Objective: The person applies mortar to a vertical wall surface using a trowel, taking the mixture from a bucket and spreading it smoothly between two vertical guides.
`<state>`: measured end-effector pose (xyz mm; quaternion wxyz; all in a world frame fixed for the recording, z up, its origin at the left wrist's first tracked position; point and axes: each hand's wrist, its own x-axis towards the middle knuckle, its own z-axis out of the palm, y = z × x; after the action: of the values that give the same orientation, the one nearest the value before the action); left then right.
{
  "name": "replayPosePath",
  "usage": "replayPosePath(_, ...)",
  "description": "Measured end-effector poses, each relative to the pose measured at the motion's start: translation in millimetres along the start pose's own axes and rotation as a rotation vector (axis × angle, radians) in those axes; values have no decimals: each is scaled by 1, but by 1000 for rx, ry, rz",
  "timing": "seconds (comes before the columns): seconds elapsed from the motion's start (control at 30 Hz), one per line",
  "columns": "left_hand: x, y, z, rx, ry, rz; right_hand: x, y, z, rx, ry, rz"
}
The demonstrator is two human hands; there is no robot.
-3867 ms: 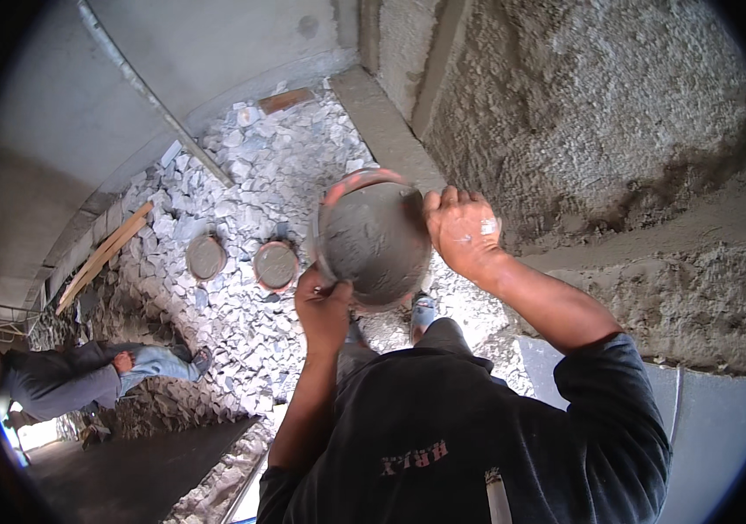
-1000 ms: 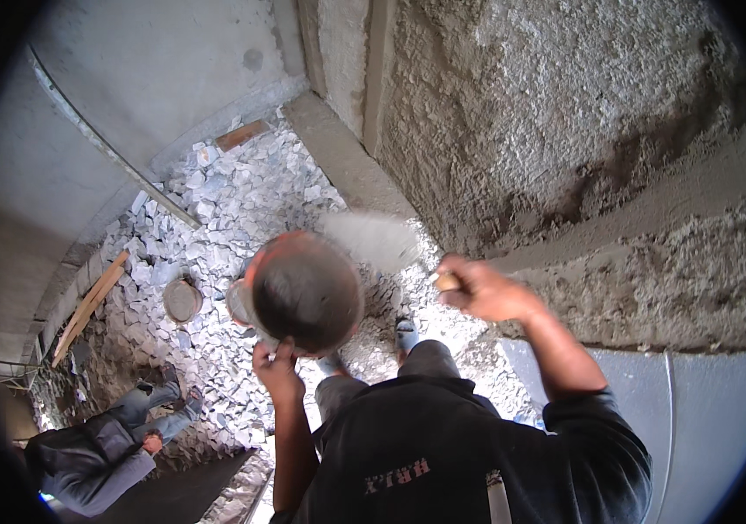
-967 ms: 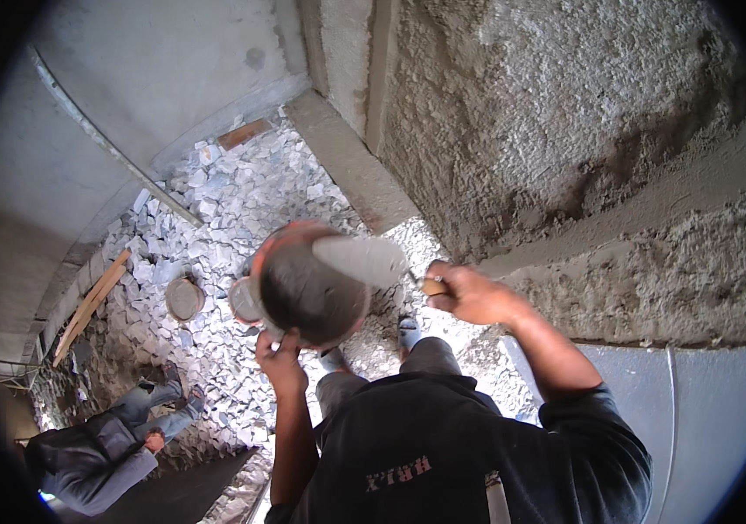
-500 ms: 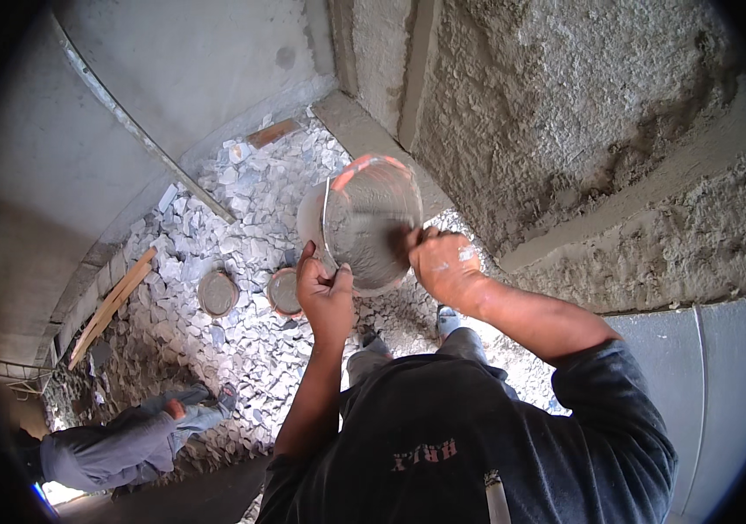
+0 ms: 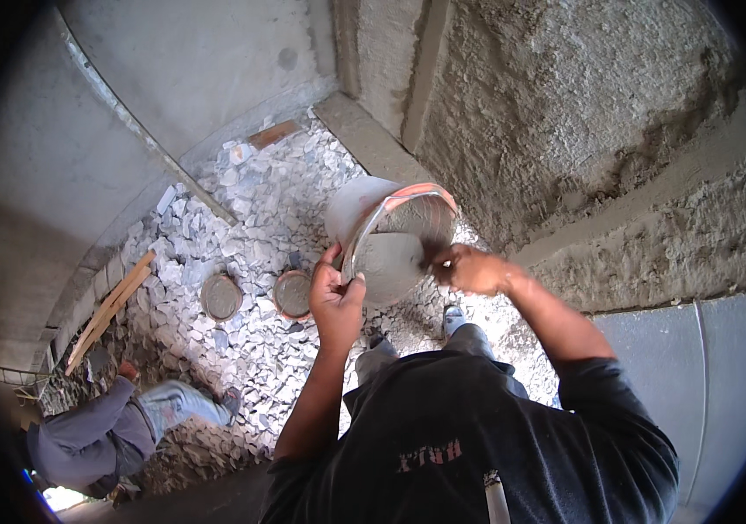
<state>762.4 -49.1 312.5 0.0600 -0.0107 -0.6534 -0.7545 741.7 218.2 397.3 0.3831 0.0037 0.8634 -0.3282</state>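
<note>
Holds a large bucket (image 5: 358,203), tilted, above the stones (image 5: 255,384), with its orange-edged mouth turned to the right. Shows grey mortar (image 5: 434,220) coating the inside; cannot tell the depth. Grips the near-left rim with the left hand (image 5: 336,301), fingers behind the wall, thumb over the edge. Has the right hand (image 5: 471,269) at the mouth's right side, with fingers curled on a trowel (image 5: 390,258); shows only the pale blade inside the bucket, with the handle hidden by the blurred hand. Blocks part of the opening there.

Includes a small bucket (image 5: 222,319) on the stones to the left and a second small bucket (image 5: 277,306) nearer the left hand, both showing grey material inside. Includes also wooden planks (image 5: 111,310) at far left, a long pole (image 5: 137,127) reaching down to the stones, and a brown board (image 5: 274,134) near the grey wall (image 5: 216,70). Shows a rough plastered wall (image 5: 600,113) on the right and a co-worker (image 5: 102,437) at lower left, well apart.
</note>
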Motion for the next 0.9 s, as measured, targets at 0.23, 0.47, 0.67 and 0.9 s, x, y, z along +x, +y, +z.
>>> replayPosePath(0.23, 7, -6, -24, -140, 17, -50, 37, 15, 77, 820, -65, -318)
replayPosePath(0.47, 13, -10, -15, -216, 164, -61, 13, 21, 47, 1029, -104, -282)
replayPosePath(0.67, -6, -34, 10, -281, 270, -189, -1, 50, -2, 812, -115, -193)
replayPosePath(0.9, -34, -37, 55, -470, 470, -180, 26, 88, -34, 591, -326, -439)
